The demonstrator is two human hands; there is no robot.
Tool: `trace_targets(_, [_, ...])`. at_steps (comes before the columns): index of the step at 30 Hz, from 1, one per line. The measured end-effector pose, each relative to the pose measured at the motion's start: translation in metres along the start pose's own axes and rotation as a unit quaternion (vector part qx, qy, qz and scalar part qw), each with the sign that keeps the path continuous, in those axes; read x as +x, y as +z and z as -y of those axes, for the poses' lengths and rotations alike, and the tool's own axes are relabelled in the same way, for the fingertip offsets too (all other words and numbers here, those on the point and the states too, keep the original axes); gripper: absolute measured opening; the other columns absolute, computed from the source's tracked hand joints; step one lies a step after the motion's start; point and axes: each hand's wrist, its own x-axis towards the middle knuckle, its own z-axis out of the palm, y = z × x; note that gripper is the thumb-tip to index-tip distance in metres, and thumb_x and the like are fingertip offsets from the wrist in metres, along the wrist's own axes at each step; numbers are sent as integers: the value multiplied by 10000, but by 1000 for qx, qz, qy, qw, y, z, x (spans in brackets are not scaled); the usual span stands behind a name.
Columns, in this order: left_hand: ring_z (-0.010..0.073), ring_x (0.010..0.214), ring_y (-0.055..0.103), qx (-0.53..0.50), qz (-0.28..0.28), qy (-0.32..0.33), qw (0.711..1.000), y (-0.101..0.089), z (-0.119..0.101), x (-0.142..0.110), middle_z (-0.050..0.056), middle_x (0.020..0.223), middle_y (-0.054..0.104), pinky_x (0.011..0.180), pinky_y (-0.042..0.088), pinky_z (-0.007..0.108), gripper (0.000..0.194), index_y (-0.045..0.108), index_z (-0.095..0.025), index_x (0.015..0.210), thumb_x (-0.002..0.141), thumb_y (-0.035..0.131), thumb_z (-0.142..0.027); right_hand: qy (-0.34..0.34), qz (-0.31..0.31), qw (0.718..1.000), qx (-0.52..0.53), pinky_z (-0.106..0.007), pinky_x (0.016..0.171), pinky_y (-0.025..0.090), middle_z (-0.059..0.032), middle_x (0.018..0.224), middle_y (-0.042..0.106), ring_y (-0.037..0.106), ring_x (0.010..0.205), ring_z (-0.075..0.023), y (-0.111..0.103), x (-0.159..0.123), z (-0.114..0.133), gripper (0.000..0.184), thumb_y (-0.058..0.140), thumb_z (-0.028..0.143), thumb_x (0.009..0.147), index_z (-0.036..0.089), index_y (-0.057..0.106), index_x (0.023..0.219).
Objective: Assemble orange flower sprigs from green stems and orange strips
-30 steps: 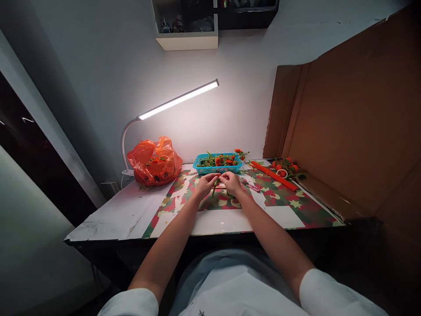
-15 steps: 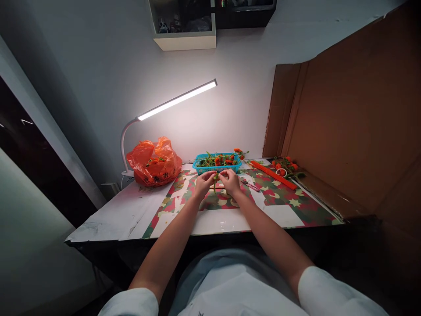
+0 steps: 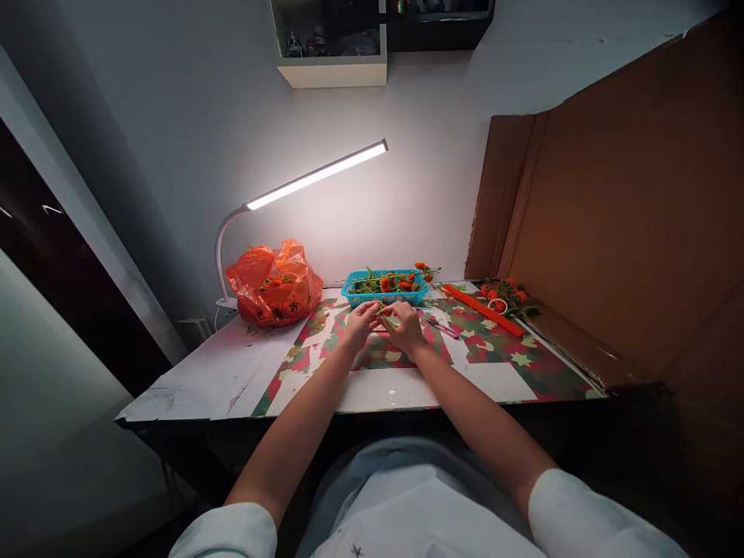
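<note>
Over the middle of the table, my left hand (image 3: 361, 321) and my right hand (image 3: 405, 327) are close together with pinched fingers. Between the fingertips is a thin green stem (image 3: 380, 308), small in view and partly covered by the fingers. Just behind the hands stands a blue plastic basket (image 3: 354, 298) holding green stems and several orange flowers (image 3: 385, 284). To the right of my right hand lies a pair of scissors with pink handles (image 3: 445, 328). A pinkish strip shows partly behind the fingers on the table.
An orange plastic bag (image 3: 273, 298) with orange flowers inside sits at left, beside a lit desk lamp (image 3: 317, 174). At right lie a long orange bundle (image 3: 482, 310), a white ring (image 3: 497, 305) and orange flowers (image 3: 517, 294). A tall cardboard panel (image 3: 610, 217) borders the right side.
The green stem, which hung down between the hands, now slants toward my right hand. My right hand has turned slightly and its fingers have come nearer the left. The head view has shifted slightly.
</note>
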Motion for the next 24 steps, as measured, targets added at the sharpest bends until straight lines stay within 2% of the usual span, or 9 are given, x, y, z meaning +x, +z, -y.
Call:
trace_targets(5, [154,736,640,18,2,-11,1000,-3,-2,2,51,771,676,761,538,327,415,658,-139,764,532,837,-434,8,-3,1000,25,-330,805,359,-38,835,679,565,845,-202,-2,1,-2,169,565,304,873,232,704,810])
trace_targets(11, [154,731,647,-18,-9,-31,999,-5,0,4,64,763,688,792,542,344,353,681,-116,738,529,858,-338,14,-18,999,48,-334,812,359,-32,817,675,569,829,-195,1,0,-6,181,574,304,864,243,728,792])
trace_targets(15, [142,679,637,-5,-9,-32,999,-5,2,5,51,722,670,743,540,332,340,664,-112,745,560,840,-337,-20,0,1000,16,-326,804,319,-25,822,666,551,837,-181,1,-2,-8,173,585,311,865,250,734,802])
trace_targets(20, [129,610,621,-1,-9,-47,999,-3,1,2,42,683,655,652,541,303,369,652,-109,746,534,850,-336,-38,36,997,-50,-332,801,267,-26,795,657,505,816,-176,0,-3,-7,198,581,338,877,248,726,777])
trace_targets(24, [124,577,617,11,-6,-51,999,-1,-2,0,21,650,637,623,540,295,313,634,-125,746,573,812,-315,-33,23,997,-61,-332,795,259,-25,800,654,501,817,-178,1,-2,-8,189,591,342,871,240,717,774])
